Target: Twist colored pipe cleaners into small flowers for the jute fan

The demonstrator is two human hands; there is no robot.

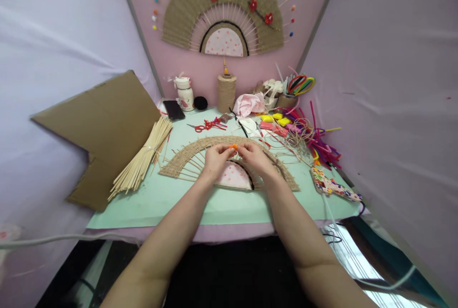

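Above the woven fan, my left hand [216, 159] and my right hand [255, 155] meet with fingertips pinched. Between them shows a small orange piece [234, 147], soft-looking like clay, though its kind is too small to make out. Under my hands the half-round twine fan [186, 154] lies flat on the table, its thin sticks fanning out from a pink dotted half-circle [234, 176] edged in black. My wrists and hands hide part of the weave. A brown twig shape runs along the fan's right side.
Left are a bundle of sticks [143, 158] and cut cardboard [107, 122]. Behind stand a twine spool [226, 93], a white bottle [184, 94] and red scissors [199, 128]. Pipe cleaners [324, 148] and a patterned glue gun [331, 186] lie right. A finished fan [179, 22] hangs on the wall.
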